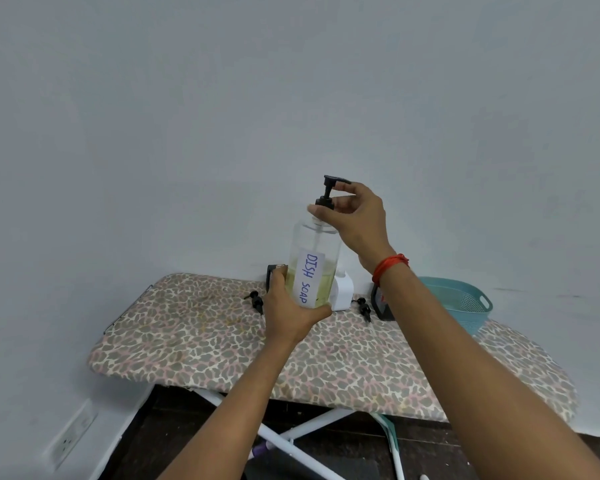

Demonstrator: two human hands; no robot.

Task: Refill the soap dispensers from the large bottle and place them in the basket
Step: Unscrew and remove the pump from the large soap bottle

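The left hand (288, 313) is gripping the clear dish-soap dispenser (314, 258), steadying it upright above the ironing board (222, 351), while the right hand (357, 220) is pinching its black pump (326, 195) at the neck, seemingly to twist it, with the basket (465, 299) waiting nearby

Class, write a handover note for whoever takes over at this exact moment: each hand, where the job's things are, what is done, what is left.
Left hand grips the lower body of the DISH SOAP dispenser, held over the ironing board.
Right hand pinches its pump at the collar; tightening or loosening, cannot tell.
Dispenser is roughly a third full of yellowish soap.
One loose pump head lies left of the white bottle, another right.
Basket, far right, shows no dispenser.
Left: secure pump, basket this dispenser.
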